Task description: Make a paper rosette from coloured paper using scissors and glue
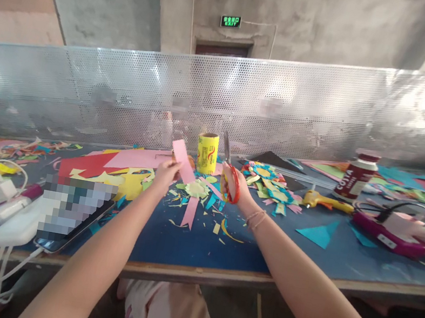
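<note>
Pinched in my left hand [166, 175] is a strip of pink paper [183, 161], raised above the table and tilted. My right hand [233, 184] grips scissors [230, 183] with red handles, their blades pointing up and away from me; whether the blades are parted I cannot tell. Between and below my hands lies a light green paper rosette [198, 189] with pink tails, one of them a notched strip [189, 212] toward me. Just beyond stands a yellow printed tube [207, 153]. Small paper scraps are scattered around the rosette.
Finished-looking paper rosettes [263, 172], a yellow glue gun [328, 202], a Costa bottle [356, 175] and a purple power strip [390, 234] are on the right. Red paper [86, 163], a phone [76, 217] and white cables lie left. A perforated metal panel [133, 95] stands behind.
</note>
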{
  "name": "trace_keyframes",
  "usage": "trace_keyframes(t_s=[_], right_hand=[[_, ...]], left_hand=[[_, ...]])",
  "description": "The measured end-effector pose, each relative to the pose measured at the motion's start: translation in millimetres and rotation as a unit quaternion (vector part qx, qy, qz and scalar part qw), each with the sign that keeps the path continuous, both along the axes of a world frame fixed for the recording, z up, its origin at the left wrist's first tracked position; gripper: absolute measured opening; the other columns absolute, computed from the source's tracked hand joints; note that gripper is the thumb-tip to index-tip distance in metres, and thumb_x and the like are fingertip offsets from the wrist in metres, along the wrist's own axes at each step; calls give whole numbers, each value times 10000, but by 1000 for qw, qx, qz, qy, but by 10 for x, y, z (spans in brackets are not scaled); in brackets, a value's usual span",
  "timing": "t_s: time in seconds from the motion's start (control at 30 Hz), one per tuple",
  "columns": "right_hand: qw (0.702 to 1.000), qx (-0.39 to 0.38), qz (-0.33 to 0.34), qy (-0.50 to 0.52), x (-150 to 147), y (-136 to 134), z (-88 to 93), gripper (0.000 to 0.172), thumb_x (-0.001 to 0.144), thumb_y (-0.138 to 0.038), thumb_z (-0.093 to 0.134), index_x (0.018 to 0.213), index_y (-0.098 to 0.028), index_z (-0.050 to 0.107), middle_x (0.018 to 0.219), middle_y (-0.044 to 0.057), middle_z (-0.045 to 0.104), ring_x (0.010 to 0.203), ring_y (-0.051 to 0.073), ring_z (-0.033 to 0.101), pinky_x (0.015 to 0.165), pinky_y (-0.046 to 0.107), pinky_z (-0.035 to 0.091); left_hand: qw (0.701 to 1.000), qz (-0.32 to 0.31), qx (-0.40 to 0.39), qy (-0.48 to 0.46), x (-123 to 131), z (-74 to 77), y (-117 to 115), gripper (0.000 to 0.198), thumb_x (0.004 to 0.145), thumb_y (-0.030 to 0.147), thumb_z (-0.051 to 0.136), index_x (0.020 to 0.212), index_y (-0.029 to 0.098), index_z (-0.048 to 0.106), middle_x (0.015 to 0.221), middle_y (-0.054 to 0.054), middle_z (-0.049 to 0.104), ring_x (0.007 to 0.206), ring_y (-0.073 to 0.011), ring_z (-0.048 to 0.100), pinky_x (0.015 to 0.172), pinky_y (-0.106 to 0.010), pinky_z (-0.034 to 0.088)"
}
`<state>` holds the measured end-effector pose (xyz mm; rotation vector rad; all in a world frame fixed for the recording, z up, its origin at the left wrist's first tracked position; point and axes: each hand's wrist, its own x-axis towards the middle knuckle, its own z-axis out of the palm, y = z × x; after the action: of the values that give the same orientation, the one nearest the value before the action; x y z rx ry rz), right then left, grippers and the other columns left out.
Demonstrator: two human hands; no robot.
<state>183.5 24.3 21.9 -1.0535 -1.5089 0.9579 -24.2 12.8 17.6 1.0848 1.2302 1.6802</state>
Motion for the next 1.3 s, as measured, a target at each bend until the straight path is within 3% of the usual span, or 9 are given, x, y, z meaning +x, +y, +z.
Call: trace_keyframes(t_s=[0.1, 0.17, 0.33, 0.47, 0.63, 0.8, 0.9, 1.03, 1.3], right_hand=[[980, 66, -134, -131, 160, 166, -55, 443, 681, -605, 620, 731, -225, 397, 596, -11, 516, 526, 153, 515, 476, 266, 401], [955, 92, -161, -231, 254, 242, -108, 435, 653, -541, 683, 764, -219, 412, 683, 36, 575, 648, 204, 569, 558, 292, 424], [908, 90, -87, -400, 271, 282, -248, 401, 626, -379, 762, 833, -173, 486, 811, 130, 623, 812, 285, 614, 643, 321, 430], [894, 89, -70, -434, 142, 299, -349, 188, 701, -211, 677, 804, -166, 526, 808, 153, 633, 817, 288, 622, 640, 325, 420], [897, 80, -71, -428, 97, 306, -360, 171, 676, -102, 615, 765, -187, 497, 779, 128, 642, 765, 258, 610, 602, 299, 400], [934, 90, -73, -337, 84, 263, -256, 244, 687, -232, 649, 732, -208, 410, 795, 86, 621, 752, 211, 590, 615, 286, 416], [978, 95, -1, -188, 26, 195, -194, 372, 633, -356, 702, 746, -223, 373, 721, 5, 584, 664, 165, 569, 595, 288, 442], [984, 100, 132, -60, -52, 54, -137, 463, 583, -449, 724, 788, -230, 370, 669, -46, 568, 604, 134, 556, 576, 291, 465], [987, 107, 111, -44, -130, -15, -136, 470, 570, -485, 720, 762, -230, 376, 666, -36, 572, 615, 130, 540, 599, 290, 442]], left_hand=[[987, 110, -43, -104, -257, -17, 87, 160, 740, 224, 648, 651, 156, 533, 480, 47, 511, 454, -68, 513, 531, -203, 457], [979, 113, -78, -150, -358, -22, 99, 201, 809, 179, 569, 623, 167, 493, 480, 36, 527, 488, -70, 545, 588, -210, 486], [981, 16, -150, -119, -281, -29, 49, 193, 798, 136, 556, 605, 142, 568, 544, -57, 627, 491, -110, 581, 552, -238, 500], [984, -77, -155, -42, -89, -19, 0, 153, 783, 211, 611, 656, 127, 625, 566, -59, 646, 444, -94, 566, 472, -197, 463], [985, -113, -132, -2, 29, -19, -42, 153, 749, 265, 664, 685, 128, 641, 532, -34, 624, 423, -87, 553, 455, -187, 453], [984, -123, -125, 32, 71, -32, -62, 154, 666, 243, 742, 673, 132, 635, 574, -38, 636, 476, -91, 565, 511, -205, 473], [981, -160, -97, 45, 111, -23, -93, 214, 639, 290, 766, 697, 127, 640, 662, -54, 661, 535, -90, 582, 573, -219, 481], [975, -211, -47, 47, 205, 25, -169, 312, 604, 367, 781, 743, 121, 650, 729, -50, 658, 591, -91, 589, 634, -241, 485], [990, -140, 10, 22, 275, 82, -182, 308, 547, 330, 803, 690, 124, 624, 590, 5, 602, 536, -95, 563, 626, -267, 506]])
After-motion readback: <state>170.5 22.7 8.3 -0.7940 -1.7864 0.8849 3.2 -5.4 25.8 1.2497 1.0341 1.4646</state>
